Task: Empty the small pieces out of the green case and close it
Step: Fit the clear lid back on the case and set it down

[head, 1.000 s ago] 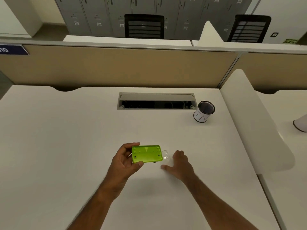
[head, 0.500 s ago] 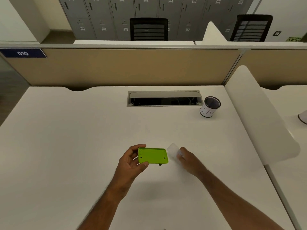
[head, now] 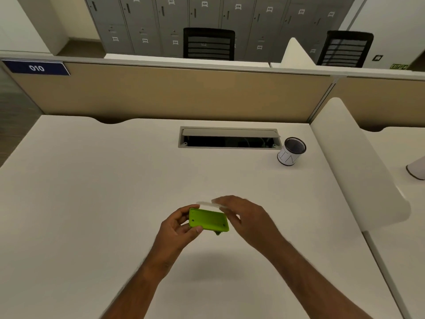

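Observation:
A flat green case (head: pixel 208 219) is held above the white desk (head: pixel 103 192), its green back facing me. My left hand (head: pixel 178 229) grips its left end between thumb and fingers. A clear lid (head: pixel 208 204) stands out along the case's far edge. My right hand (head: pixel 243 217) is at the case's right end, fingers on that clear lid. A small dark piece (head: pixel 218 233) shows under the case's near right edge. The inside of the case is hidden, and the right hand is blurred.
A black mesh cup (head: pixel 291 151) with a white band stands at the back right, beside an open cable tray (head: pixel 230 138) set in the desk. A white divider (head: pixel 354 162) borders the desk on the right, a tan partition (head: pixel 172 95) at the back.
The right hand rose from the desk to the clear lid and swung it from the case's right side toward the far edge. The case stayed in my left hand, green back toward me.

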